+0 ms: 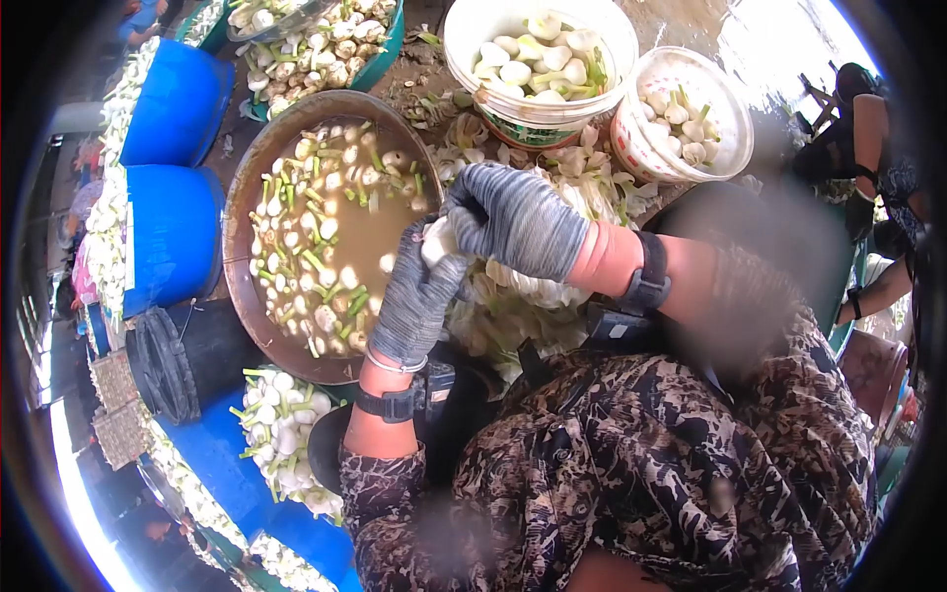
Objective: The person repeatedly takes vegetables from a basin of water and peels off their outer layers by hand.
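Observation:
My left hand (419, 296), in a grey knitted glove, is closed around a white garlic bulb (440, 242). Just above and to the right, my right hand (513, 219) wears a matching glove and has its fingers curled in at the bulb; what they pinch is hidden. Both hands are over the right rim of a wide brown basin (237, 232) of cloudy water, where garlic bulbs with cut green stems float. Under my hands lies a heap of stripped garlic skins (528, 316).
A white bucket (454, 69) and a smaller white tub (735, 128) hold peeled garlic. Unpeeled garlic (326, 49) fills a green tub at the top. Blue tubs (173, 237) and a black bucket (168, 360) stand left. Another person's arm (878, 291) shows at right.

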